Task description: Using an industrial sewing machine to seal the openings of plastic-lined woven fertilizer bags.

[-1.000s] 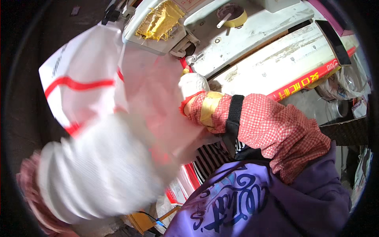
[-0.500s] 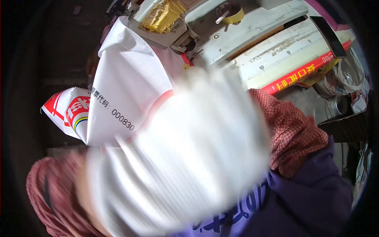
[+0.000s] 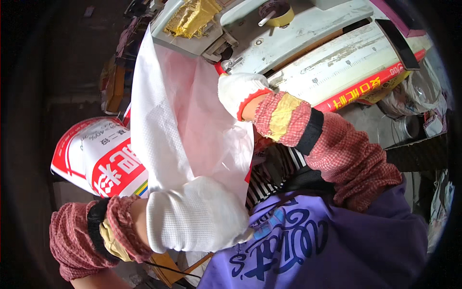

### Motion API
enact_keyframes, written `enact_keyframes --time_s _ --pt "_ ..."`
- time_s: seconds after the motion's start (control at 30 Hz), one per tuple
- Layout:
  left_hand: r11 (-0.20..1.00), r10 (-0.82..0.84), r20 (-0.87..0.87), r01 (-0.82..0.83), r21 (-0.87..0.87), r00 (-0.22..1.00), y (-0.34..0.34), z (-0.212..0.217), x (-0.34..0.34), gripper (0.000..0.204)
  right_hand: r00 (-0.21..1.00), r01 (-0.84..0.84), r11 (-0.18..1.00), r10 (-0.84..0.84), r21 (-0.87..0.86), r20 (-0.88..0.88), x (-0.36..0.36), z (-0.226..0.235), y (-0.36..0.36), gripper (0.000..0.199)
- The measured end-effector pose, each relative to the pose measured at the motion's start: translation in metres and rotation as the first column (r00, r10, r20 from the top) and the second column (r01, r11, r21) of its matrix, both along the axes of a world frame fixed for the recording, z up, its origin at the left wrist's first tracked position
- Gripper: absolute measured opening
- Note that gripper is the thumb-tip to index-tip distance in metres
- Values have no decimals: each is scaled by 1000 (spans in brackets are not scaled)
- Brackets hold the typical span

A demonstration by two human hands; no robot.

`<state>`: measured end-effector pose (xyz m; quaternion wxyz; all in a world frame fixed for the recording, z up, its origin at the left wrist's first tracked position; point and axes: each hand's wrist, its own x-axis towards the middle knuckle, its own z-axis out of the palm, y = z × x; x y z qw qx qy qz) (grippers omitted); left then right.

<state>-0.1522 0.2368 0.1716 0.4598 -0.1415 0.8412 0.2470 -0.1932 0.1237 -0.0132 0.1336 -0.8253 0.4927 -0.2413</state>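
Observation:
A white woven plastic sack (image 3: 161, 111) with red printing stands up before me, its mouth spread and its pale pink inside showing. My left hand (image 3: 197, 214), in a white knitted glove, is closed at the near edge of the sack, with most of its fingers turned out of sight. At the far right edge of the sack my right hand (image 3: 243, 91), gloved too, is curled closed on the sack beside the metal fittings of a pale machine (image 3: 255, 41). Its fingertips are hidden.
A tape roll (image 3: 279, 14) and a piece of yellow woven cloth (image 3: 195, 17) lie on the machine. A dark phone-like slab (image 3: 398, 44) rests at the right, over a red printed strip (image 3: 358, 91). Further right sits a clear plastic bag (image 3: 418, 91).
The blurred gloves have come apart: my right hand is now farther away near the machine, my left nearer and lower. The sack has unfolded, and its inside now shows.

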Motion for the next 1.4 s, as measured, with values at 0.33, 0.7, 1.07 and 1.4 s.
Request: enact_keyframes --time_s 0.33,0.7,1.07,1.4 --pt "712 701 -7 -699 63 713 -12 -40 45 13 989 -58 973 25 223 149 -8 -14 -1 31" --pt "602 522 -711 -794 -85 471 5 -104 85 23 980 -27 870 -74 493 184 -20 14 18 49" --pt "799 568 -344 -601 14 748 31 -112 72 25 962 56 791 -207 609 180 -4 12 40 67" --pt "942 72 -486 -220 -254 871 55 -115 75 14 952 155 792 -280 590 126 5 16 79 53"
